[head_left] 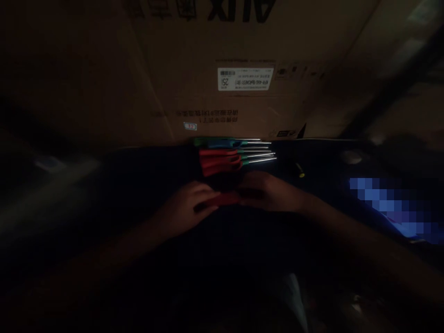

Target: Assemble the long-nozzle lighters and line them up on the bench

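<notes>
In dim light, my left hand [197, 201] and my right hand [262, 192] meet at the middle of the dark work surface. Between them is a red object [227, 199], with the fingers of both hands closed on its two ends. Its exact shape is too dark to tell. Just beyond the hands lies a row of lighter-like tools with red handles [218, 161] and thin metal rods pointing right. Behind these are blue [222, 144] and green [204, 140] handles of the same kind.
A large cardboard box [166, 88] with a white label [245, 78] stands behind the tools. A small yellow item [300, 173] lies right of them. Farther right is a lit, pixelated blue area [391, 208]. Clear plastic [294, 296] shows faintly near the bottom.
</notes>
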`<state>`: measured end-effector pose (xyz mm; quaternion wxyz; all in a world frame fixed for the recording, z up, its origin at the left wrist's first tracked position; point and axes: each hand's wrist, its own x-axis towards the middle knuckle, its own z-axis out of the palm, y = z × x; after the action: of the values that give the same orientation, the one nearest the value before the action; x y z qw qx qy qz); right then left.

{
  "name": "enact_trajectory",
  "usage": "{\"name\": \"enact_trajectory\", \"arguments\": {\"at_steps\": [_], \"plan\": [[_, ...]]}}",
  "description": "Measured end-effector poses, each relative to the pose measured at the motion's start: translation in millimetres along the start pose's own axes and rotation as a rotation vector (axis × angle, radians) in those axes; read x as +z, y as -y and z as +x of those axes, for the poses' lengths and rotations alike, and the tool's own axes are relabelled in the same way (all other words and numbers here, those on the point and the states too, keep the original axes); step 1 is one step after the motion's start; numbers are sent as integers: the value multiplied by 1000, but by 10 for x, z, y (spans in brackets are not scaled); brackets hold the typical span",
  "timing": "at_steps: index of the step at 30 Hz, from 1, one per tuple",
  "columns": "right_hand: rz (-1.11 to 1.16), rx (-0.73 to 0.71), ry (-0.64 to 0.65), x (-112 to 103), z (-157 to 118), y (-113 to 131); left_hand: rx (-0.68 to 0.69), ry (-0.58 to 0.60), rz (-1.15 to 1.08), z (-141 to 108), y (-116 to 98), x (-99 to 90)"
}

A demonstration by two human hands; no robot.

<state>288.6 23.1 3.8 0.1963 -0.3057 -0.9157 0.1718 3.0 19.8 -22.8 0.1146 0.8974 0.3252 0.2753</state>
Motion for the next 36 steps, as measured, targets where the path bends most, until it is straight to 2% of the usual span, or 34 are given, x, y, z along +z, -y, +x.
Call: {"name": "enact_trajectory", "arguments": {"at_steps": [14, 29, 36], "plan": [[45, 76, 47, -55, 6, 96, -1, -15, -2, 6, 13, 11], [-247, 58, 117, -27, 5, 162, 114, -73, 135, 0, -22, 12], [-190, 65, 91, -44, -19, 141, 84, -66, 74, 4, -16, 19]]}}
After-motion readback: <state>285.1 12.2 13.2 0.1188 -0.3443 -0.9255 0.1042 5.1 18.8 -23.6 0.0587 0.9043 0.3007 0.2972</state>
